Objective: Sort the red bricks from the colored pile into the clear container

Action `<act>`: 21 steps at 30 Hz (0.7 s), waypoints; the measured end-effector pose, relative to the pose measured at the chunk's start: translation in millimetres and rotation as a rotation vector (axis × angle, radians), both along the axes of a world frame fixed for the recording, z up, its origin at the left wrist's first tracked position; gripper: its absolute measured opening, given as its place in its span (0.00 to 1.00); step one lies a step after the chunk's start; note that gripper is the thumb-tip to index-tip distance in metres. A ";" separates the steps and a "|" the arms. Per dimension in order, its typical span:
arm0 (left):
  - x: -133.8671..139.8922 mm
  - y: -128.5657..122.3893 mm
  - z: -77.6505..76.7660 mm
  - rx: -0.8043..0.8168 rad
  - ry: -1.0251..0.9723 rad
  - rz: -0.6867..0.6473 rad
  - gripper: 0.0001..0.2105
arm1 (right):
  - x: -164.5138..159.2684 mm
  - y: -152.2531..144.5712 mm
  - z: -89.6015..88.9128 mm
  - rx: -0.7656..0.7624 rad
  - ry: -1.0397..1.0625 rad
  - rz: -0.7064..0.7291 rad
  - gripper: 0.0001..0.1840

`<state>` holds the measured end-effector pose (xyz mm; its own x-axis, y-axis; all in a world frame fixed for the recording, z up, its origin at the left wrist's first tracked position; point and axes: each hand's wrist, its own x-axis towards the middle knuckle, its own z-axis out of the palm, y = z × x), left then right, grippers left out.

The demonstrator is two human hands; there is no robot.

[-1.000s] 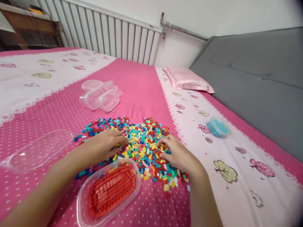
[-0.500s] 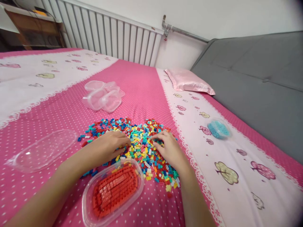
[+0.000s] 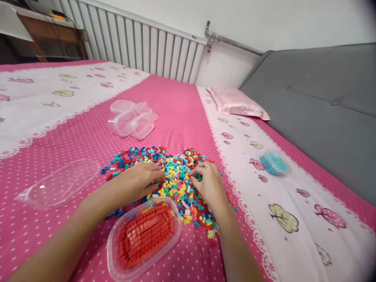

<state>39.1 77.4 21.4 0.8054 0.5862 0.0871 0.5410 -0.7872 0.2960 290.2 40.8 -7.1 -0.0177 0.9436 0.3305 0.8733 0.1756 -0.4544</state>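
Observation:
A loose pile of small coloured toy building bricks (image 3: 176, 184) is spread over the pink bedcover. On its left side my left hand (image 3: 143, 178) rests palm down, fingers bent and the thumb apart from them, with no brick visible in it. At the right of the pile, my right hand (image 3: 208, 180) brings thumb and index fingertip together in a pinch; whatever is between them is too small to make out. Close below my left hand stands a clear oval container (image 3: 174, 244) with red bricks (image 3: 147, 235) packed in rows.
A clear lid (image 3: 61, 184) lies at the left. Several empty clear containers (image 3: 132, 119) are heaped beyond the pile. To the right sits a closed container of light blue bricks (image 3: 273, 162). A pink pillow (image 3: 235, 102) lies by the grey headboard (image 3: 317, 82).
The right thumb and index finger have drawn closer together over the bricks. My left hand stays about where it was on the pile. The whole view has shifted slightly.

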 end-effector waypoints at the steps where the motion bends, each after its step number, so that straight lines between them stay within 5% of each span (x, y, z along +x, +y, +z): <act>1: -0.2 -0.4 0.6 -0.003 -0.001 -0.001 0.05 | -0.2 0.5 1.7 0.013 0.037 0.008 0.08; 9: -3.6 2.0 -1.7 -0.005 0.014 0.003 0.05 | 42.0 -6.4 19.1 0.081 0.589 -0.116 0.09; 15: -4.4 1.9 -3.0 0.013 0.006 0.005 0.05 | 71.0 -14.7 22.7 -0.010 0.468 -0.168 0.19; 21: -3.9 1.0 -1.5 0.030 0.004 0.005 0.05 | 59.1 -12.8 17.3 -0.191 0.230 -0.247 0.11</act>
